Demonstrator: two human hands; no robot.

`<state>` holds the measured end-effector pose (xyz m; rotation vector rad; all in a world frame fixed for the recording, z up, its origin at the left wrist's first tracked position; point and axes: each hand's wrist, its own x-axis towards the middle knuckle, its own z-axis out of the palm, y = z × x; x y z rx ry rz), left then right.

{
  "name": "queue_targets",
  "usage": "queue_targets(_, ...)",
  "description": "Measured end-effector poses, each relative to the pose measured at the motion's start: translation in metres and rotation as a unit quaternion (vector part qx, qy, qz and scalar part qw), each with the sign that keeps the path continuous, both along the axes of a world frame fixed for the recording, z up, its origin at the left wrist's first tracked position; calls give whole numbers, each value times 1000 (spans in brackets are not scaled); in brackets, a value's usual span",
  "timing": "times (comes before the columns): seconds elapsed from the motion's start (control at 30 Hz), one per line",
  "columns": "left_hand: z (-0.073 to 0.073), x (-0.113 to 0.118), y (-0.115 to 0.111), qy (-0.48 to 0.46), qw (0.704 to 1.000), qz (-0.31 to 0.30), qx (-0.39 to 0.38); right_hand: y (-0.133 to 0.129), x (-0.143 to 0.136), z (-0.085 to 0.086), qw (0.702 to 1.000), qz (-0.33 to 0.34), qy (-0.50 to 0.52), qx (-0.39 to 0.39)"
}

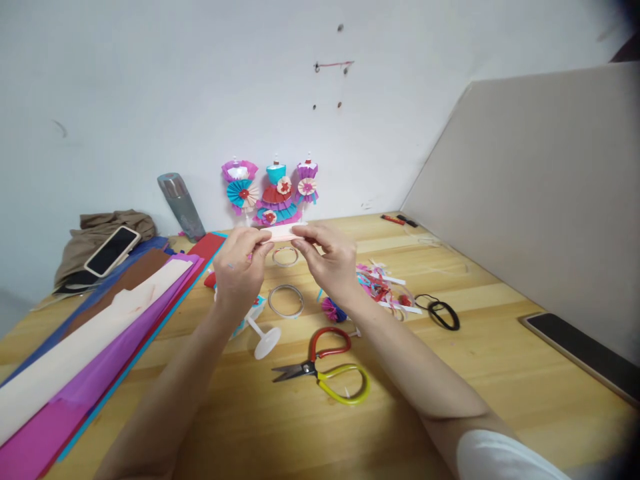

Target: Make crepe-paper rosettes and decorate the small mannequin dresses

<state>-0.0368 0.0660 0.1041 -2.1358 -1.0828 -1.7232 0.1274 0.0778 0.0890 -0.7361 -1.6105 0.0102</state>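
Between my two hands a small pale pink strip of paper [283, 232] is stretched level above the table. My left hand [241, 261] pinches its left end between thumb and fingers, and my right hand [327, 257] pinches the right end. Beneath them two metal rings [286, 301] lie on the wood. Scissors [307, 367] with one red and one yellow handle rest nearer to me, blades apart. A white stand with a round base [267, 343] lies tipped over below my left hand, its upper part partly hidden by that hand.
Layered coloured paper sheets [107, 327] cover the left side. Three decorated miniature dress forms [277, 193] stand by the wall, near a leaning bottle [183, 207]. Paper scraps [380, 283], a black cord [444, 315] and a phone [585, 350] lie to the right.
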Motion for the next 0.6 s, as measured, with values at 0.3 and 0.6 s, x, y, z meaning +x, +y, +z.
queue_targets(0.3, -2, 2, 1, 18, 1000, 24, 8, 1, -1, -1, 998, -18, -47, 24)
queue_targets(0.6, -7, 2, 4, 33, 998, 47, 13, 3, 0, 0, 993, -34, -85, 71)
